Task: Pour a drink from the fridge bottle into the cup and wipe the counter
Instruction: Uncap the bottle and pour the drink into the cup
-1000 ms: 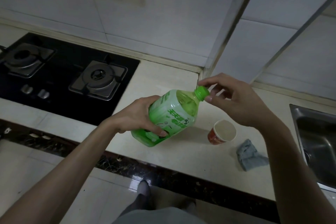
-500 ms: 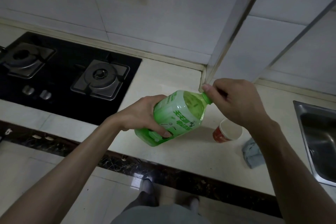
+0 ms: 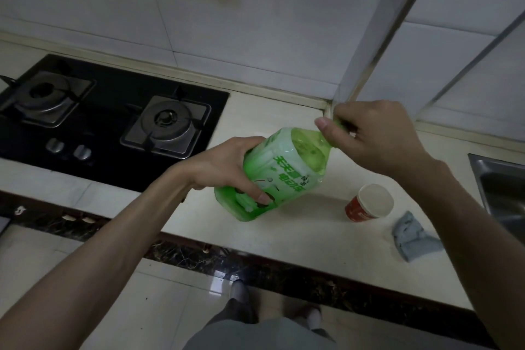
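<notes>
The bottle (image 3: 272, 176) is being held tilted over the counter (image 3: 284, 239) between the hands: the left hand (image 3: 227, 167) is gripping its body, the right hand (image 3: 369, 133) is curling round the nearly hidden cap (image 3: 338, 123). The cup (image 3: 372, 203) is standing below the right hand, the cloth (image 3: 412, 236) beside it. With the neck leaning so, a loosening cap could be letting drink spill short of the cup. A second ago the cap was showing between fingertips; now the fingers (image 3: 345, 111) are closing over it.

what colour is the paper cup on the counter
The paper cup is red on the outside with a white inside, best seen in the head view.
</notes>
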